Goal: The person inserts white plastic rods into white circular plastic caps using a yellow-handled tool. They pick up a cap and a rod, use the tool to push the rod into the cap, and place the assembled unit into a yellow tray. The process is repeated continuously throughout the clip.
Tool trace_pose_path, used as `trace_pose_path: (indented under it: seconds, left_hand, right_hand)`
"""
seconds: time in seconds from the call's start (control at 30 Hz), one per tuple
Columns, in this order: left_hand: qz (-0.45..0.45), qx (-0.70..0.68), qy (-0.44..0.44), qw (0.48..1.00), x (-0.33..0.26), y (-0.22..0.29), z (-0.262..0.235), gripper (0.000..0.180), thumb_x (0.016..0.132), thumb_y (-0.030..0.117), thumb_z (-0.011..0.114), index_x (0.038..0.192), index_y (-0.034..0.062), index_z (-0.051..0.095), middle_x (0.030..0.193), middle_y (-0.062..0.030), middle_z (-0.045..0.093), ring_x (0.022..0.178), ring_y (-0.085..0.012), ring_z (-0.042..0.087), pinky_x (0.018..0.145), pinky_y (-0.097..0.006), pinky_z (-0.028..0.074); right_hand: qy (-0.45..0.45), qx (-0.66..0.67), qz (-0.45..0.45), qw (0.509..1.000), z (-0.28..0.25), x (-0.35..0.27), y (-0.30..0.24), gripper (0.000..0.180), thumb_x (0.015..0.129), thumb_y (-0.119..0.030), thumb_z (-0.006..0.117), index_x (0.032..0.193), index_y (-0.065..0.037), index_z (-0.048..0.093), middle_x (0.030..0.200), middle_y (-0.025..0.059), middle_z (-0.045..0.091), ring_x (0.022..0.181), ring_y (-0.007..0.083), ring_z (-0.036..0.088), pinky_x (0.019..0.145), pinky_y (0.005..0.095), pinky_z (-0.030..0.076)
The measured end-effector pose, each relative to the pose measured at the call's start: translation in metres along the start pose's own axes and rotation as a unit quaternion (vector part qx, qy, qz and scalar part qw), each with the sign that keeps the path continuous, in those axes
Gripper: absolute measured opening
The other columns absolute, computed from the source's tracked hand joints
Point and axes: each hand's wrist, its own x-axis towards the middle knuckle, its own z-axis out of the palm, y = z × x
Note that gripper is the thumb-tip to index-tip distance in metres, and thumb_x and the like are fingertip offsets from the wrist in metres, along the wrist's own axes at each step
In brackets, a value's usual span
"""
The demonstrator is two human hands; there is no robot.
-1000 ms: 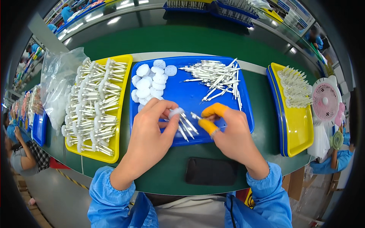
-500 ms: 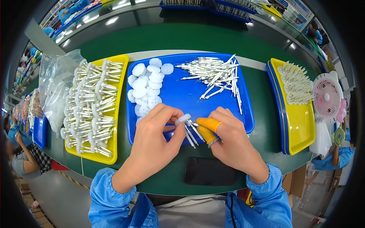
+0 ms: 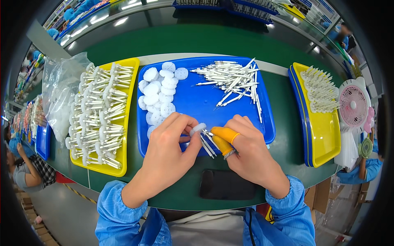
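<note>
From where I stand, the person's left hand [image 3: 168, 141] has a narrow grip, pinching a white disc [image 3: 198, 128] by its edge over the near side of a blue tray [image 3: 193, 102]. Several thin white sticks [image 3: 209, 148] jut from the disc, slanting down toward the near rim. The right hand [image 3: 251, 145] comes in close from the other side, thumb and forefinger in yellow finger covers [image 3: 225, 133]. Its grip is narrow too, and appears closed on another stick [image 3: 209, 133], just beside the disc; the fingertips hide most of it.

I'd judge the step in hand to be fitting sticks into this disc one at a time, with the disc partly filled. The next move calls for lining the stick's end up with a free hole and pressing it in while the left fingers keep the disc firm, without knocking the other sticks askew. I can't tell from here whether the end is seated.

Loose discs [image 3: 152, 88] lie at the tray's left, a heap of sticks [image 3: 230, 78] at its far right. Left of it on the green bench [image 3: 176, 193], a yellow tray [image 3: 135, 82] carries rows of stick-filled discs [image 3: 100, 110].
</note>
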Motion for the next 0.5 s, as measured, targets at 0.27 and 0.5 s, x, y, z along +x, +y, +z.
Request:
trace_pose_path:
  seconds: [0.27,0.5]
  left_hand:
    - [-0.033,-0.016,-0.005,0.999,-0.001,0.002,0.000,0.015,0.095,-0.006,0.079,0.108,-0.0040,0.073,0.099,-0.0099,0.072,0.088,-0.0142,0.074,0.077,-0.032,0.070]
    - [-0.014,-0.004,-0.004,1.000,-0.003,0.002,0.001,0.015,0.092,-0.007,0.081,0.104,-0.0037,0.073,0.097,-0.0105,0.072,0.090,-0.0167,0.077,0.079,-0.034,0.071]
  right_hand:
    - [-0.012,-0.020,0.014,1.000,-0.001,0.001,-0.001,0.036,0.065,0.010,0.075,0.101,0.010,0.076,0.095,0.0159,0.062,0.094,0.0339,0.059,0.083,0.0446,0.049]
    - [-0.016,-0.014,0.031,0.999,0.006,0.001,-0.009,0.028,0.069,0.009,0.076,0.097,0.006,0.074,0.094,0.0137,0.063,0.093,0.0334,0.060,0.083,0.0451,0.047]
